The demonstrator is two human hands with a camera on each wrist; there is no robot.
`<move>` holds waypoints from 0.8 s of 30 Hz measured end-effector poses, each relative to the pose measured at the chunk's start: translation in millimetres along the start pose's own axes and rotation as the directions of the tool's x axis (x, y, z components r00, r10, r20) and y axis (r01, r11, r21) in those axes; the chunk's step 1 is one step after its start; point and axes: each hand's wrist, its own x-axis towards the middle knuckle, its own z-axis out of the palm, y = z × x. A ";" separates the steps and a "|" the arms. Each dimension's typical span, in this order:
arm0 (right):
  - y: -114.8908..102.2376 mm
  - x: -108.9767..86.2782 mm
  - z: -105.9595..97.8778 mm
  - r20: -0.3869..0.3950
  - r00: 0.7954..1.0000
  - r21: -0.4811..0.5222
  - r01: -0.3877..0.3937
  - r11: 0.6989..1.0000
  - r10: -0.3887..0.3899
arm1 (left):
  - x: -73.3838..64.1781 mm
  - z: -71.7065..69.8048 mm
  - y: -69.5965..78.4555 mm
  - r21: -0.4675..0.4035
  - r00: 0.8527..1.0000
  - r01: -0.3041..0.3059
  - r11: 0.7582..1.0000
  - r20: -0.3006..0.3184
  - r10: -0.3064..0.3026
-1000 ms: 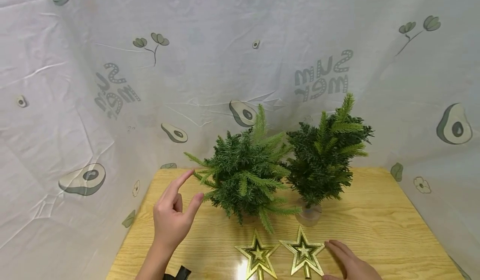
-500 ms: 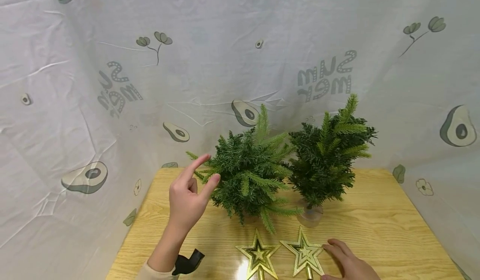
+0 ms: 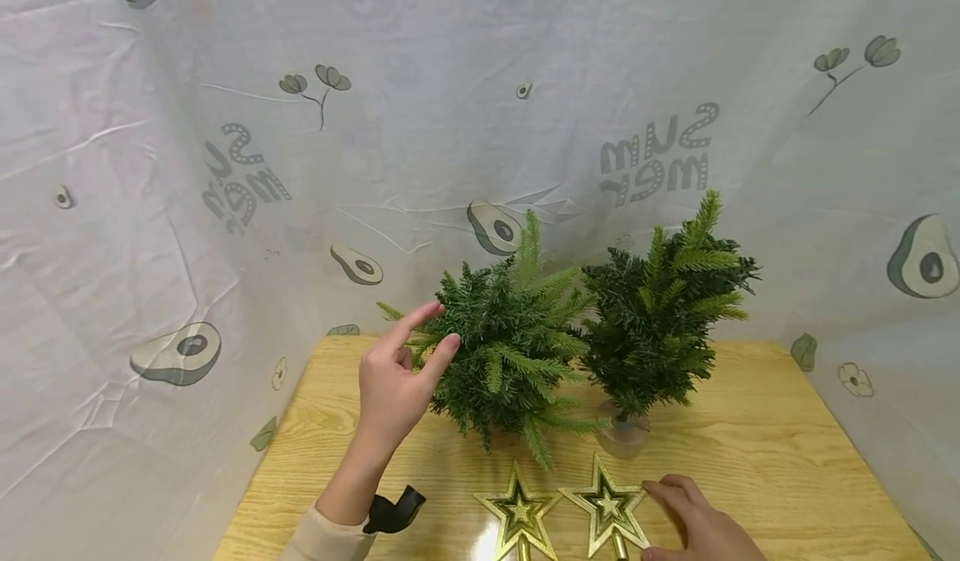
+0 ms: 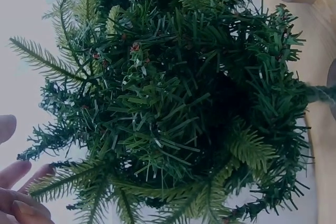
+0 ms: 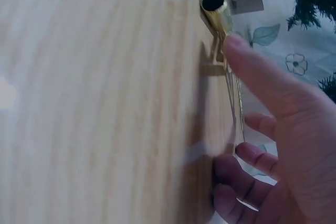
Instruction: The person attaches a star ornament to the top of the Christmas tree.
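In the head view my left hand (image 3: pixel 396 382) is raised with thumb and index finger spread apart, overlapping the left side of a small artificial Christmas tree (image 3: pixel 502 353). The left wrist view shows its fingertips (image 4: pixel 16 174) close to the tips of the tree (image 4: pixel 173 93)'s branches. My right hand (image 3: pixel 703 521) lies low on the table beside a gold star tree topper (image 3: pixel 606 507), fingertips at its right point. In the right wrist view the thumb is right at the topper's edge, near its hollow stem (image 5: pixel 218 11). A second gold star topper (image 3: pixel 519 511) lies to its left.
Another small Christmas tree (image 3: pixel 667 319) leans to the right at the back, on a round base (image 3: pixel 624 434). The wooden table (image 3: pixel 780 461) ends at a printed white curtain (image 3: pixel 420 127) behind and on both sides.
My left hand has moved right and up, from beside the left tree to in front of its left branches. The right star topper has turned slightly under my right hand's touch.
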 end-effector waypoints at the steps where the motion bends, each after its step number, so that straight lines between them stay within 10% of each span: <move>1: 0.7 1.1 -1.1 0.009 1.000 0.007 -0.004 1.000 0.004 | 0.4 0.4 0.1 0.006 1.000 0.003 1.000 -0.002 -0.003; 24: -3.1 15.5 -10.7 0.051 0.999 -0.011 0.007 1.000 -0.006 | 7.4 6.3 -4.9 0.015 0.999 -0.010 1.000 -0.031 0.011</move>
